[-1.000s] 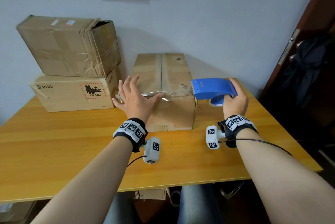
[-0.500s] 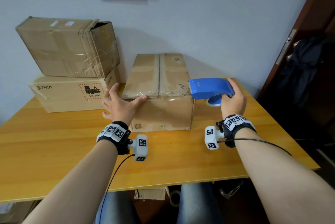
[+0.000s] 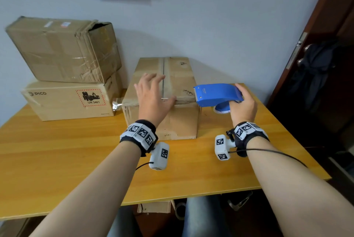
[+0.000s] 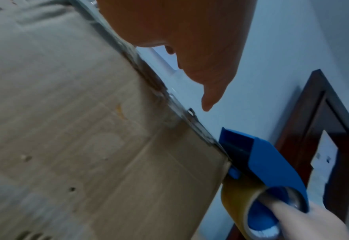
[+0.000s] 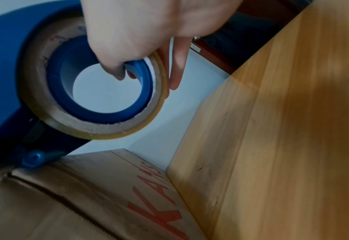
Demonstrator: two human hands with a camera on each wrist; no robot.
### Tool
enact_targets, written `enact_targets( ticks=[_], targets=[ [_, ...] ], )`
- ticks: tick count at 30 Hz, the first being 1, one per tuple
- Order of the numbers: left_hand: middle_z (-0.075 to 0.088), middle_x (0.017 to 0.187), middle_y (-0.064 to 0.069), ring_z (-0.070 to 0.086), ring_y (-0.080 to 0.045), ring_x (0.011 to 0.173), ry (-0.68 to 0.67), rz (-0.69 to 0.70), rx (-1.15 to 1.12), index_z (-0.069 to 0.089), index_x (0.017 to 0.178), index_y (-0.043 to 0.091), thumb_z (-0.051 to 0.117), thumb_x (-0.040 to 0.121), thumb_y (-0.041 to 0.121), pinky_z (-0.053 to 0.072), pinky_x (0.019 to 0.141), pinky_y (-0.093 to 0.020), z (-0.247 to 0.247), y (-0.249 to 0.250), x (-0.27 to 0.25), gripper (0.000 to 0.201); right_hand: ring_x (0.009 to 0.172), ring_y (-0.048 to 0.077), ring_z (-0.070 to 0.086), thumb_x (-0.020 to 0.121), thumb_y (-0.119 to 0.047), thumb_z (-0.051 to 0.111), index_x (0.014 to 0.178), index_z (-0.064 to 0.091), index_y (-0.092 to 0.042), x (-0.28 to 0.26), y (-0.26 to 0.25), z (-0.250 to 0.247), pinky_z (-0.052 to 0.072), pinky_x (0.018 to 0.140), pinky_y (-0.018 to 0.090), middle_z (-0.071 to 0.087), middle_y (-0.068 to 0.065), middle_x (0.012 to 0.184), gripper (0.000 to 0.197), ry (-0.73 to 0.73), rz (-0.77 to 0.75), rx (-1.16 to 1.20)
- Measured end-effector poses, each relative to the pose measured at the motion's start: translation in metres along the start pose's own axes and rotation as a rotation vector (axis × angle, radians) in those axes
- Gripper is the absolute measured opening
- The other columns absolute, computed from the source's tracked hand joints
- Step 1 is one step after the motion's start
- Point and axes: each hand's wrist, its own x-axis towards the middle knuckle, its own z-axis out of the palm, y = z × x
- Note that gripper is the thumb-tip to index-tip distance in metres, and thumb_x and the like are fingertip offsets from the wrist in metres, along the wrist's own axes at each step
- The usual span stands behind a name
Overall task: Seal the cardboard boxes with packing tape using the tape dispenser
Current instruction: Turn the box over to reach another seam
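Wooden tabletop (image 3: 76,160) under cardboard box (image 3: 182,121), beside two stacked boxes (image 3: 65,75). Left hand (image 3: 153,98) flat over box top, fingers (image 3: 153,78) spread. Blue tape dispenser (image 3: 216,93) at box's right edge, gripped by right hand (image 3: 243,108).

left hand (image 3: 153,100): fingers spread, palm down; right hand (image 3: 243,105): fingers curled, gripping; forearms extended

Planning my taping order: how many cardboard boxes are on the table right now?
3. The box being taped sits centre. The PICO box lies left against the wall. The worn box is stacked on it. More cardboard shows under the table; others may be hidden.
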Motion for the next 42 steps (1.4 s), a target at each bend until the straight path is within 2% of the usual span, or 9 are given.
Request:
enact_targets(
  ticks=[4, 9, 12, 14, 17, 20, 23, 35, 42],
  targets=[
    [0.052, 0.140, -0.005, 0.029, -0.024, 0.143, -0.161, -0.034, -0.052, 0.055, 0.136, 0.015, 0.080, 0.081, 0.035, 0.024, 0.120, -0.036, 0.019, 0.015, 0.005, 0.064, 0.111, 0.019, 0.064, 0.086, -0.006, 0.065, 0.127, 0.068, -0.021, 0.005, 0.002, -0.004, 0.050, 0.086, 0.027, 0.070, -0.001, 0.122, 0.044, -0.034, -0.049, -0.025],
    [0.066, 0.121, 0.005, 0.056, -0.021, 0.117, -0.254, -0.113, 0.079, 0.057, 0.135, 0.022, 0.075, 0.081, 0.050, 0.043, 0.103, -0.040, 0.026, 0.019, 0.012, 0.062, 0.109, 0.019, 0.063, 0.086, -0.006, 0.062, 0.131, 0.065, -0.025, 0.009, 0.000, -0.009, 0.048, 0.082, 0.026, 0.069, -0.003, 0.122, 0.049, -0.092, -0.075, -0.075],
    [0.066, 0.120, 0.008, 0.057, -0.017, 0.117, -0.290, -0.116, 0.152, 0.057, 0.133, 0.026, 0.070, 0.082, 0.056, 0.031, 0.113, -0.043, 0.030, 0.030, 0.017, 0.061, 0.109, 0.019, 0.063, 0.084, -0.004, 0.060, 0.133, 0.063, -0.027, 0.008, 0.002, -0.008, 0.048, 0.083, 0.026, 0.069, -0.004, 0.122, 0.054, -0.120, -0.086, -0.085],
    [0.067, 0.120, 0.008, 0.058, -0.015, 0.118, -0.315, -0.099, 0.147, 0.058, 0.132, 0.024, 0.068, 0.086, 0.050, 0.020, 0.119, -0.046, 0.034, 0.040, 0.021, 0.054, 0.109, 0.020, 0.063, 0.084, -0.001, 0.058, 0.133, 0.064, -0.026, 0.008, 0.002, -0.007, 0.048, 0.083, 0.025, 0.069, -0.003, 0.122, 0.055, -0.124, -0.095, -0.090],
    [0.071, 0.116, 0.005, 0.063, -0.017, 0.111, -0.350, -0.127, 0.037, 0.062, 0.128, 0.020, 0.070, 0.085, 0.032, 0.034, 0.111, -0.038, 0.042, 0.047, 0.022, 0.046, 0.107, 0.019, 0.063, 0.084, 0.001, 0.057, 0.131, 0.065, -0.024, 0.007, 0.001, -0.008, 0.050, 0.082, 0.028, 0.070, -0.002, 0.120, 0.054, -0.118, -0.091, -0.096],
    [0.072, 0.113, 0.006, 0.065, -0.016, 0.109, -0.344, -0.209, -0.049, 0.065, 0.124, 0.019, 0.079, 0.080, 0.031, 0.048, 0.100, -0.038, 0.045, 0.043, 0.021, 0.047, 0.101, 0.021, 0.064, 0.083, 0.002, 0.056, 0.125, 0.066, -0.024, 0.007, 0.001, -0.010, 0.056, 0.081, 0.040, 0.070, -0.003, 0.112, 0.050, -0.128, -0.081, -0.113],
    [0.071, 0.111, 0.009, 0.065, -0.012, 0.106, -0.366, -0.248, -0.045, 0.066, 0.118, 0.024, 0.081, 0.079, 0.034, 0.051, 0.097, -0.037, 0.045, 0.043, 0.024, 0.043, 0.096, 0.023, 0.063, 0.082, 0.002, 0.055, 0.122, 0.064, -0.026, 0.006, 0.000, -0.012, 0.057, 0.076, 0.045, 0.069, -0.003, 0.107, 0.049, -0.145, -0.083, -0.151],
    [0.067, 0.101, 0.017, 0.061, -0.009, 0.109, -0.477, -0.368, -0.028, 0.062, 0.097, 0.035, 0.082, 0.074, 0.040, 0.046, 0.100, -0.035, 0.039, 0.050, 0.037, 0.031, 0.100, 0.026, 0.063, 0.085, -0.003, 0.054, 0.123, 0.063, -0.027, 0.017, -0.011, -0.029, 0.054, 0.078, 0.039, 0.070, -0.001, 0.111, 0.046, -0.118, -0.087, -0.225],
    [0.067, 0.104, 0.017, 0.057, -0.013, 0.113, -0.501, -0.333, 0.038, 0.063, 0.090, 0.043, 0.079, 0.076, 0.050, 0.044, 0.101, -0.037, 0.038, 0.056, 0.034, 0.022, 0.103, 0.029, 0.062, 0.087, 0.000, 0.052, 0.127, 0.061, -0.027, 0.028, -0.004, -0.050, 0.042, 0.074, 0.029, 0.070, 0.002, 0.115, 0.049, -0.107, -0.049, -0.329]
  ],
)
